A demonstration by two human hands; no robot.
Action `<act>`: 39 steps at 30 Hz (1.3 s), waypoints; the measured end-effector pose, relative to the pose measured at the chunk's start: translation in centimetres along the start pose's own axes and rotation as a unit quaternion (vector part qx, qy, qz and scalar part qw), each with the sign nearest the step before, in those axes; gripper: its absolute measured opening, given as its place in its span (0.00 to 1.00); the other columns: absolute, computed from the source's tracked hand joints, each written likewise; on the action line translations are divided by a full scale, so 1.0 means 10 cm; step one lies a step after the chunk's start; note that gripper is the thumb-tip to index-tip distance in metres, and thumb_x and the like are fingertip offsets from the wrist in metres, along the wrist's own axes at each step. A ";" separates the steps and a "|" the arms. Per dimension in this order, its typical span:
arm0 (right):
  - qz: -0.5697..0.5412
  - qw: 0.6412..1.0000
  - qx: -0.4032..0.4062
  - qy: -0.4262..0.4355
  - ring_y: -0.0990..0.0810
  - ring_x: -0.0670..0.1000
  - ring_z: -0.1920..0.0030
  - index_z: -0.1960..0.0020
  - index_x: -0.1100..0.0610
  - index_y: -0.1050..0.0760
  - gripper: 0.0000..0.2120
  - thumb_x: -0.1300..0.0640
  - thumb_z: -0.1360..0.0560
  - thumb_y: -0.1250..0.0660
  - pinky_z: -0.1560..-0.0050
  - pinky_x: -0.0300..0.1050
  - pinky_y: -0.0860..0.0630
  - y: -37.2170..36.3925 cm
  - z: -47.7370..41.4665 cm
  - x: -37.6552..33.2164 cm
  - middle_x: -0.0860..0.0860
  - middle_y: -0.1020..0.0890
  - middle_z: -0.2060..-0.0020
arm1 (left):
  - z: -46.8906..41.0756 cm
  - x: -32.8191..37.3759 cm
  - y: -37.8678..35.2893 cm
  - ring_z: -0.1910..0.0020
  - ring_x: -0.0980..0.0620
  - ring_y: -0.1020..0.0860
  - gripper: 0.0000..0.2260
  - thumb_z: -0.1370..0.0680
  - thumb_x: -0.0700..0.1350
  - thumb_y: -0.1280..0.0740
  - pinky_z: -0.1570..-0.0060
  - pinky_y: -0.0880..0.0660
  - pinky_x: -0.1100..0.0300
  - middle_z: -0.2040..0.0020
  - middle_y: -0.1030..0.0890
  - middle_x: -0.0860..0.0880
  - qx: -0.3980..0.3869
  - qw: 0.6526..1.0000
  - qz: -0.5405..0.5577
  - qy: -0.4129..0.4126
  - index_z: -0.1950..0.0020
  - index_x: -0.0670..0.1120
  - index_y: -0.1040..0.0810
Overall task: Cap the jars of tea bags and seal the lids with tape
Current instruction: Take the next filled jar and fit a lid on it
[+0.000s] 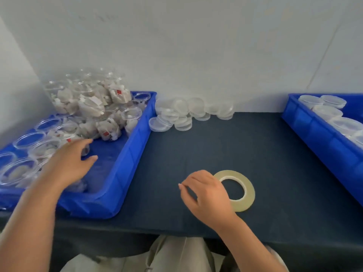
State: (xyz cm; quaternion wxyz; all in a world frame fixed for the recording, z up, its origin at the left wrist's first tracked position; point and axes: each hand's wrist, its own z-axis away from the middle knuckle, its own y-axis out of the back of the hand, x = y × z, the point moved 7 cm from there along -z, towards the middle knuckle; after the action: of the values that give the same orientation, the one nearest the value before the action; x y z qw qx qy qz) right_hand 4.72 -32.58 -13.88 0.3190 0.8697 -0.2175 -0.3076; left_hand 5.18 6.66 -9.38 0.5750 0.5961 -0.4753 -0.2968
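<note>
Beige lap (176, 256) nearest, tucked under the table's near edge.

Tape (250, 191): lies flat on the table (216, 144), close to the near edge and right of centre; left part of the roll hidden under the right hand (206, 193).

Right hand: sits over that side of the roll, fingers curled, thumb and forefinger tips brought together. Cannot tell whether anything is pinched between them.

Jars (88, 107): clear and uncapped, most stuffed with tea bags (117, 96). Heaped in the far left corner of the left bin (129, 169), with more standing along its left side.

Left hand (68, 163): reaches over the jars at the bin's near left, fingers straight and spread, thumb held apart. Contact with a jar not clear.

Lids (182, 114): loose clear pile at the table's far edge, just right of the left bin.

Right bin (314, 134): blue, at the table's right edge, holds a row of capped jars (326, 112).
</note>
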 end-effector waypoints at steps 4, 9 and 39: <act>0.008 1.000 0.019 -0.003 0.24 0.43 0.57 0.55 0.51 0.19 0.10 0.50 0.17 0.33 0.57 0.41 0.23 -0.06 0.05 0.05 0.41 0.19 0.60 | 0.03 0.10 0.17 0.33 0.39 0.24 0.29 0.24 0.63 0.25 0.39 0.27 0.46 0.28 0.23 0.44 -0.058 0.994 -0.080 0.040 0.28 0.52 0.24; 0.008 1.000 0.007 0.010 0.23 0.44 0.57 0.56 0.53 0.18 0.13 0.49 0.17 0.34 0.57 0.40 0.23 -0.13 0.07 0.02 0.42 0.19 0.60 | 0.23 -0.02 0.15 0.24 0.36 0.32 0.38 0.25 0.61 0.23 0.28 0.30 0.42 0.21 0.34 0.40 -0.060 0.989 -0.095 0.097 0.21 0.48 0.32; 0.041 0.929 -0.296 -0.221 0.37 0.59 0.19 0.22 0.43 0.31 0.25 0.40 0.18 0.33 0.22 0.57 0.33 -0.06 -1.04 1.38 0.52 0.46 0.16 | 0.74 2.36 -0.06 0.32 0.66 0.27 0.47 0.38 0.63 0.20 0.32 0.24 0.58 0.31 0.32 0.67 -0.051 0.908 0.346 -0.232 0.21 0.63 0.33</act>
State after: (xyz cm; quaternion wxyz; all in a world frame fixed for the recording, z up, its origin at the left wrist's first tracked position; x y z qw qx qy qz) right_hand 21.69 -35.71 -13.47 0.5179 0.6366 -0.2167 -0.5288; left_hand 7.40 -17.79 -6.57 0.5451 0.2784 -0.7557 -0.2329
